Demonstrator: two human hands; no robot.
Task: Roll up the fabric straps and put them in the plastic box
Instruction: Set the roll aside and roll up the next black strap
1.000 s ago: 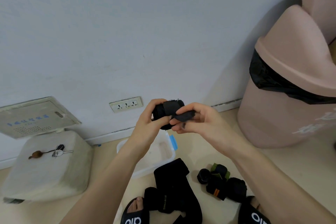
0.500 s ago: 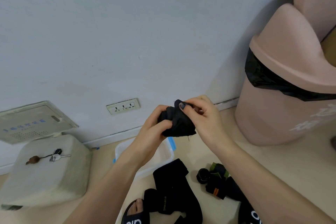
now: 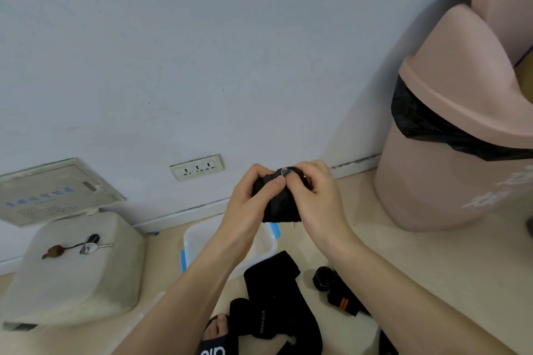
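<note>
Both hands hold one black fabric strap [image 3: 281, 206] up in front of the wall, partly rolled, with its loose end hanging below. My left hand [image 3: 253, 202] grips the roll from the left, thumb on top. My right hand [image 3: 314, 196] pinches it from the right, fingers curled over the top. Below them on the floor sits the white plastic box [image 3: 196, 239] with blue clips, mostly hidden by my left forearm. A wide black strap [image 3: 274, 294] lies unrolled on the floor, and smaller black rolled straps [image 3: 324, 278], one with an orange mark, lie to its right.
A pink lidded bin [image 3: 450, 138] with a black liner stands at the right against the wall. At the left is a pale rounded box [image 3: 75, 274] with keys [image 3: 89, 245] on top. A wall socket [image 3: 197, 167] is behind my hands. My sandalled foot [image 3: 215, 337] is at the bottom.
My hands have closed in on the strap. The right hand wrapped the loose end over the roll, and both thumbs now meet on top.
</note>
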